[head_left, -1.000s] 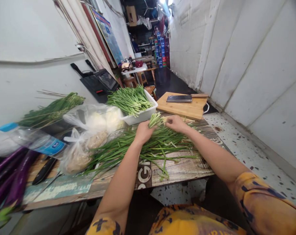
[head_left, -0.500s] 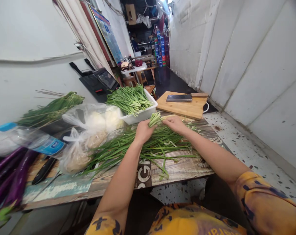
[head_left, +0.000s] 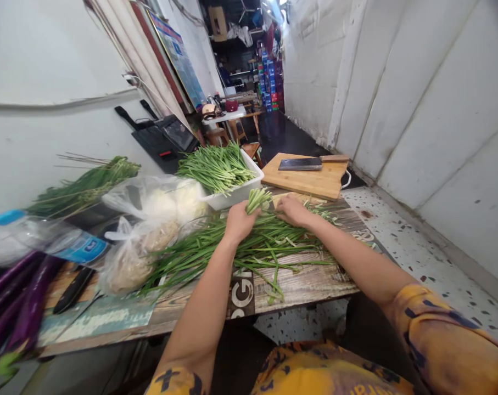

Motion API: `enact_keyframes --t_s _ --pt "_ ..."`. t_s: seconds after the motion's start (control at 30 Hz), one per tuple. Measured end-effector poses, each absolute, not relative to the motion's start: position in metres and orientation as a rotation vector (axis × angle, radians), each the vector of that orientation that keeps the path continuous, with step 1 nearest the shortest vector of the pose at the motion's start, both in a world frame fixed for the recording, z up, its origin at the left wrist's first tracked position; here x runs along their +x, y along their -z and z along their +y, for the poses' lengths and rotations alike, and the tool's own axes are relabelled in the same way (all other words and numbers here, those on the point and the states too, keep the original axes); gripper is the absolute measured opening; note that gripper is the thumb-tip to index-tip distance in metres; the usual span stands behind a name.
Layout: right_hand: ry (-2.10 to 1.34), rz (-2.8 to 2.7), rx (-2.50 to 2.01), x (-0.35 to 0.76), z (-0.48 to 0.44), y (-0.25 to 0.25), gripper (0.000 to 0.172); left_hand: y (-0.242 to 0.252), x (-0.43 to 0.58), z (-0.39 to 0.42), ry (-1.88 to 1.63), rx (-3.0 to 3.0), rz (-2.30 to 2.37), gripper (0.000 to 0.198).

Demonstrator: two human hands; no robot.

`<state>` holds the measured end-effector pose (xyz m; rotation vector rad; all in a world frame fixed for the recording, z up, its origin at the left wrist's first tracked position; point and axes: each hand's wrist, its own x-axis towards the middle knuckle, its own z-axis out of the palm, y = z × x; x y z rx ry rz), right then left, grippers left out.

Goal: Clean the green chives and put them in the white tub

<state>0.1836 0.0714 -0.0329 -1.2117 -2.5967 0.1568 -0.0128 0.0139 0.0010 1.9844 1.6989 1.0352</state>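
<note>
My left hand (head_left: 239, 222) is closed around a small bunch of garlic chives (head_left: 258, 201), pale stem ends pointing up and to the right. To its right, my right hand (head_left: 293, 212) is low over the heap of loose garlic chives (head_left: 249, 241), fingers curled together; what they pinch, if anything, is hidden. That heap spreads across the wood-patterned table (head_left: 302, 280) beneath both hands. Just behind my left hand stands a white plastic tub (head_left: 236, 195) filled with a neat pile of garlic chives (head_left: 218, 169).
A cleaver (head_left: 300, 164) lies on a wooden cutting board (head_left: 302, 184) at the back right. On the left are tied plastic bags (head_left: 131, 263), a water bottle (head_left: 79, 245), eggplants (head_left: 37, 296), a black-handled knife (head_left: 73, 289) and another bundle of greens (head_left: 88, 184).
My right hand has drawn slightly away from the bunch in my left hand, widening the gap between them. The left hand has shifted slightly left, still holding the bunch.
</note>
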Motion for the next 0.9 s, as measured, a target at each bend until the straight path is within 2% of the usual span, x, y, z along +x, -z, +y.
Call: enact_keyframes --t_s 0.1,0.27,0.43,0.63,0.9 --pt "-0.043 -2.606 -1.262 0.178 0.066 0.031 0.018 -0.001 -0.013 0.014 -1.049 1.981 1.727 0.018" --pt "-0.029 -2.495 -1.049 0.183 0.062 0.023 0.017 -0.001 -0.015 0.015 -1.124 1.948 1.77 0.025" --pt "-0.304 -2.389 -0.907 0.186 0.062 0.015 0.02 -0.002 -0.016 0.016 -1.059 2.005 1.664 0.025" --pt "-0.48 -2.272 -0.905 0.183 0.061 0.018 0.026 -0.005 -0.013 0.014 -0.893 2.042 1.659 0.027" --pt "-0.877 -1.924 -0.855 0.169 0.057 0.028 0.019 -0.005 -0.012 0.013 -0.881 2.012 1.63 0.027"
